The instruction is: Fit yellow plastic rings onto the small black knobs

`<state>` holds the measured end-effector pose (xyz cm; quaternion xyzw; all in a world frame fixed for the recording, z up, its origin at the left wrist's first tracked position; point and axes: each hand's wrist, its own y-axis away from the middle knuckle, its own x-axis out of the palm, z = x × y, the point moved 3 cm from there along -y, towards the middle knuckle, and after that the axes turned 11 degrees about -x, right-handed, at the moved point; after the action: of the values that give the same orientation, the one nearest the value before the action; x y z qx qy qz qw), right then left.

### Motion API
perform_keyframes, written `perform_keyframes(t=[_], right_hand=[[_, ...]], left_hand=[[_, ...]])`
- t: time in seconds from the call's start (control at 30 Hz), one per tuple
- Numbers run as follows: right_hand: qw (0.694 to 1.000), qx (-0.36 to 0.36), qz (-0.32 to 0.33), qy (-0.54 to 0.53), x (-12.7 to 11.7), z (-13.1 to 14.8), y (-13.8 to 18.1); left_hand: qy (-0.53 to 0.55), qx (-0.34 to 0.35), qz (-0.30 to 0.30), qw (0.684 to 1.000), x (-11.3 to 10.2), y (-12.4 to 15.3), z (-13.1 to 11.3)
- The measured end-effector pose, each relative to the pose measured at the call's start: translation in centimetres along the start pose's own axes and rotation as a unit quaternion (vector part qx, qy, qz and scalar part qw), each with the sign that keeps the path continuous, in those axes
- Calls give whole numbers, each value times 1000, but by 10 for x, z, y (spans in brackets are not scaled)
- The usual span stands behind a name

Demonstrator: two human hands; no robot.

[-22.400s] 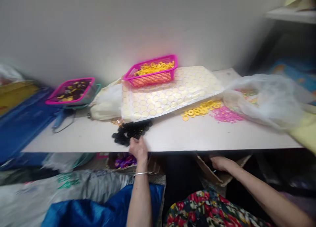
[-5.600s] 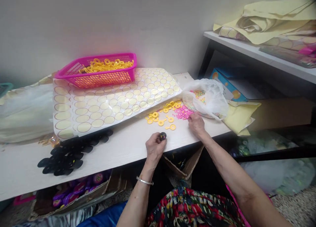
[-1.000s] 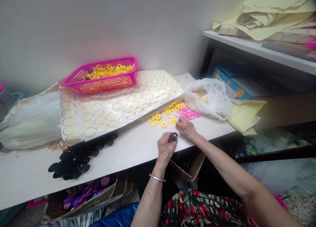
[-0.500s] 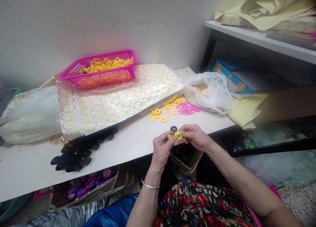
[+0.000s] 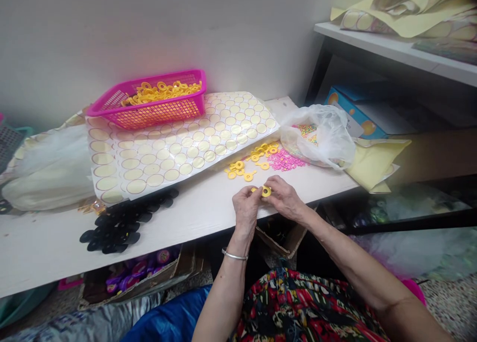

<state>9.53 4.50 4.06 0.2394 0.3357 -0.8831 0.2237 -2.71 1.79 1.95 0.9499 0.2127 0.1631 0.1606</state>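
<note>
Over the table's front edge, my left hand pinches a small yellow plastic ring piece by its tab side. My right hand is closed on the ring's other side, fingertips touching it. A dark centre shows inside the ring; its detail is too small to make out. Similar yellow ring pieces lie loose on the table just beyond my hands. Beside them is a spread of tiny pink pieces.
A pink basket full of yellow pieces stands on a sheet of round stickers. Black flat parts are piled at left. A clear plastic bag of coloured bits sits right. Cardboard boxes stand below the table edge.
Both hands have risen slightly with the yellow ring piece. The black disc, earlier apart just above the ring, is no longer seen there; the ring's centre now looks dark.
</note>
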Motion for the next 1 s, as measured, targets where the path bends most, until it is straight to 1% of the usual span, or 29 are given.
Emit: perform_keyframes(t=[0.1,0.23,0.4,0.5,0.6,0.67,0.73,0.8,0.87,0.93,1.0], right_hand=[[999,4,24,22,3,-7,-2],[998,15,51,17,4,-9,-4],[997,36,67,0,5,-7,-8],[997,53,61,-13,6,-8,-9],[994,78,22,-76,9,-10,-8],[981,129,-29,-144,12,-15,-6],[954,201,-91,-204,17,-21,-3],[925,259,-138,-243,23,-25,-1],[902,298,-160,-268,29,-26,-1],[884,331,-162,-286,33,-27,0],[878,349,-157,-286,35,-27,1]], left_hand=[[-6,2,-14,1000,-1,-6,7],[-1,-7,-11,1000,-4,-10,14],[18,-35,-4,999,-3,-12,14],[6,-40,-11,999,-1,-13,13],[3,-30,-9,1000,0,-16,17],[-5,-20,-11,1000,0,-17,20],[-22,-9,-23,999,-1,-19,21],[-32,-6,-32,999,0,-19,22],[-34,-7,-33,999,0,-19,22],[-38,-12,-33,999,1,-18,21],[-41,-20,-32,998,2,-16,21]])
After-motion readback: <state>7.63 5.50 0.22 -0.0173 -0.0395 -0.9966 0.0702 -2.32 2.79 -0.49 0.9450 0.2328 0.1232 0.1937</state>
